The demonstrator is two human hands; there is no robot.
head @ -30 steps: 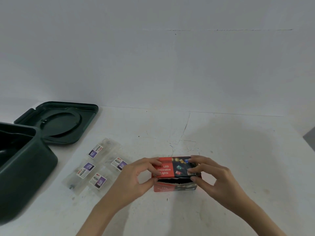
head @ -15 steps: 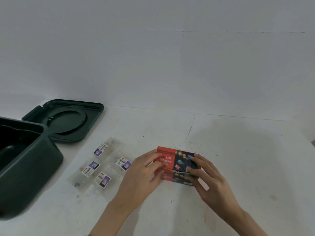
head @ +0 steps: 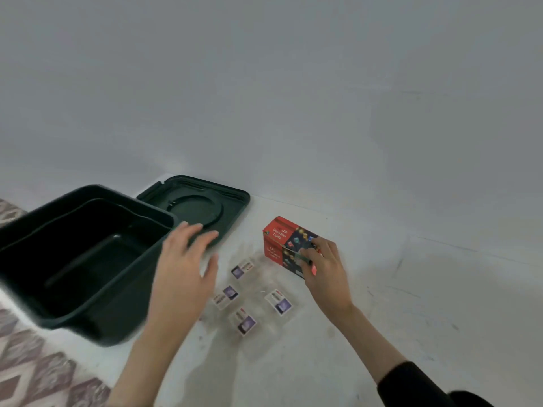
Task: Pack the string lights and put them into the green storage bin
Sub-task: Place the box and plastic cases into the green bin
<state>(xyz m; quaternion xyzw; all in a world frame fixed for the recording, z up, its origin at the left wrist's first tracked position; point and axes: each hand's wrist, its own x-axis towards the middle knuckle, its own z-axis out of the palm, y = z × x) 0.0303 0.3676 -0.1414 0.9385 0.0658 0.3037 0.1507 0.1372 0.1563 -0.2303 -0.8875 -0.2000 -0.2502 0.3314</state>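
String-lights box, red cardboard w/ "LED Decorative Lights" print, is tilted right of centre, just far of labelled clear plastic packets on white table. Dark green plastic storage bin at left, open: only dark floor w/ ridge shows inside. Flat green lid lies just beyond. Right hand grips box's near-right end, fingers curled round it. Left hand, blurred, fingers spread & straight, hovers by bin's right rim.

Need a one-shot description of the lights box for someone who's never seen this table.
Start at the big dark green bin on the left; its lid lies flat just beyond it. Right of the lid is the box, held by the right hand. It is the only red cardboard thing, unlike the clear packets nearer the person.
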